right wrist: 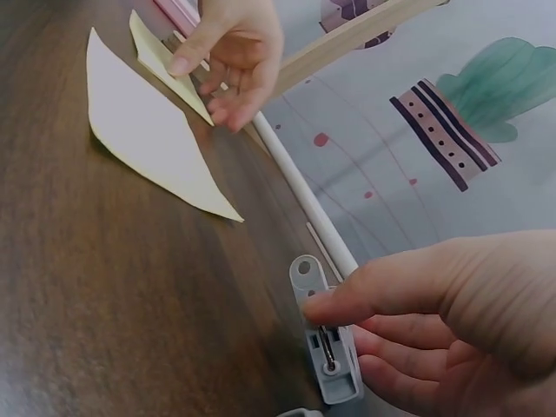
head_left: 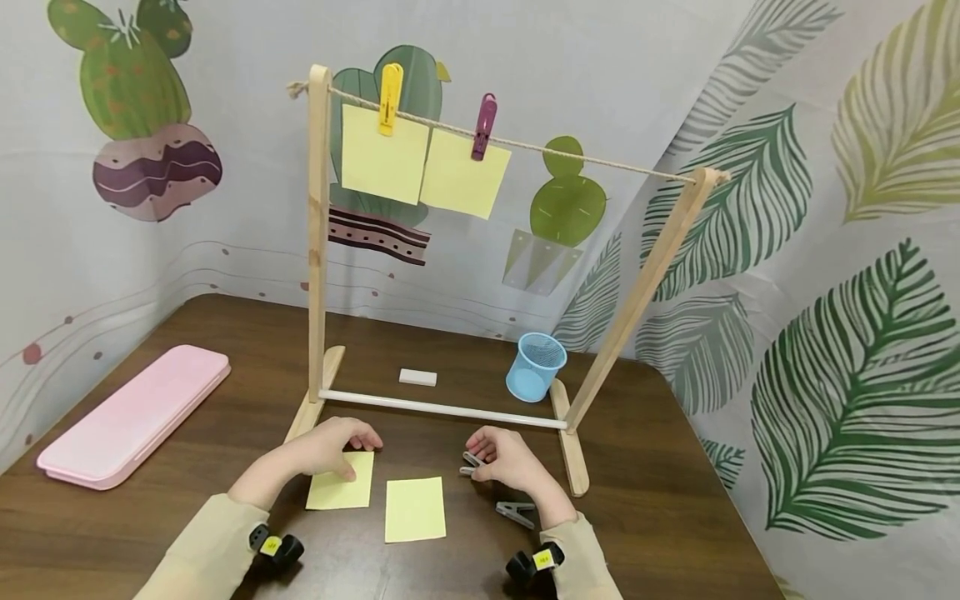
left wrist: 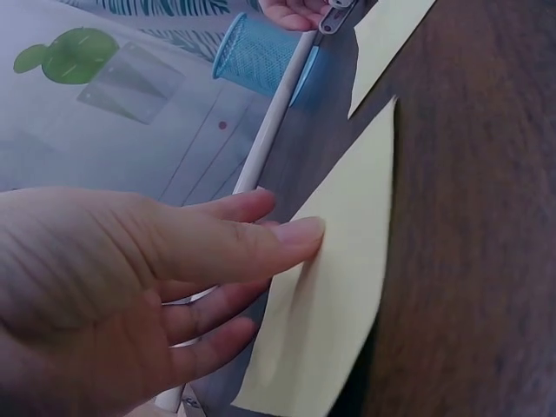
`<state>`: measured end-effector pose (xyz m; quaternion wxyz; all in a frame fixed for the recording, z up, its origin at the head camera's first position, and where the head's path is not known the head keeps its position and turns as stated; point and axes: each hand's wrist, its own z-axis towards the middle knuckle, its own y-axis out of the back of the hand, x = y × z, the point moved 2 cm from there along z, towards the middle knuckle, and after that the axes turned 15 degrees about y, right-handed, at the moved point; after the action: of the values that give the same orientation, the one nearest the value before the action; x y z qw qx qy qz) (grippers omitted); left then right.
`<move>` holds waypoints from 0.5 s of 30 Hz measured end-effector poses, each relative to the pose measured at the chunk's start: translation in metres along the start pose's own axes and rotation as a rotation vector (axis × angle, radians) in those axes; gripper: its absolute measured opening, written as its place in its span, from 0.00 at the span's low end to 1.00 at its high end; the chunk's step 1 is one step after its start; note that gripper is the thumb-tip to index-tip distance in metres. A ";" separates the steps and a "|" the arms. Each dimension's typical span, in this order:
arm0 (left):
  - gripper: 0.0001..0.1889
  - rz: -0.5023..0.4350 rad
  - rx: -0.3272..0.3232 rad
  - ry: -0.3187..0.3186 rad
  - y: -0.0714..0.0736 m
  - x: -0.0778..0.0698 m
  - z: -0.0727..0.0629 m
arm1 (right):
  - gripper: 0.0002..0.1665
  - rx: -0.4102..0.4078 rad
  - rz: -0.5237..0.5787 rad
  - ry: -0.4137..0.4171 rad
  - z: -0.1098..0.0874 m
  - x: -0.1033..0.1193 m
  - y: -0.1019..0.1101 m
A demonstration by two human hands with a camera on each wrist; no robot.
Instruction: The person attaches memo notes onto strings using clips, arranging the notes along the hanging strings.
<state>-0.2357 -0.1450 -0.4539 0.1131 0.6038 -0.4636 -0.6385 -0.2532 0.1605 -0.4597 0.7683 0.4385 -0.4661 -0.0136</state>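
My left hand (head_left: 330,450) rests its thumb on a yellow sticky note (head_left: 352,492) on the table; its other fingers, loosely bent, reach past the note's far edge. In the left wrist view the thumb lies on the face of the paper. A second yellow note (head_left: 415,510) lies between the hands. My right hand (head_left: 510,458) pinches a grey clothespin (right wrist: 326,347) between thumb and fingers. Another grey clothespin (head_left: 515,513) lies by the right wrist. Two more notes hang from the rope (head_left: 570,156), under a yellow clothespin (head_left: 390,100) and a purple clothespin (head_left: 483,127).
The rope spans a wooden stand (head_left: 318,250) with a white crossbar (head_left: 442,409) low down, just beyond both hands. Behind the crossbar are a white eraser-like block (head_left: 417,377) and a blue mesh cup (head_left: 536,368). A pink case (head_left: 135,417) lies at the left.
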 end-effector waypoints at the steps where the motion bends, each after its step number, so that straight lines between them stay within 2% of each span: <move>1: 0.24 0.001 -0.006 -0.001 0.000 0.000 0.001 | 0.19 -0.001 -0.004 0.002 0.000 0.000 0.000; 7: 0.19 0.040 -0.059 -0.024 0.000 0.003 0.001 | 0.20 -0.001 0.001 0.000 0.000 0.000 -0.002; 10: 0.20 0.026 -0.080 0.014 0.002 0.005 0.001 | 0.21 0.005 0.009 -0.005 0.000 0.000 -0.002; 15: 0.27 0.036 -0.089 0.071 0.003 0.004 -0.002 | 0.23 -0.001 0.008 -0.007 -0.001 0.000 0.000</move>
<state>-0.2362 -0.1502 -0.4541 0.1675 0.6122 -0.4411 -0.6345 -0.2520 0.1615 -0.4596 0.7670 0.4363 -0.4704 -0.0122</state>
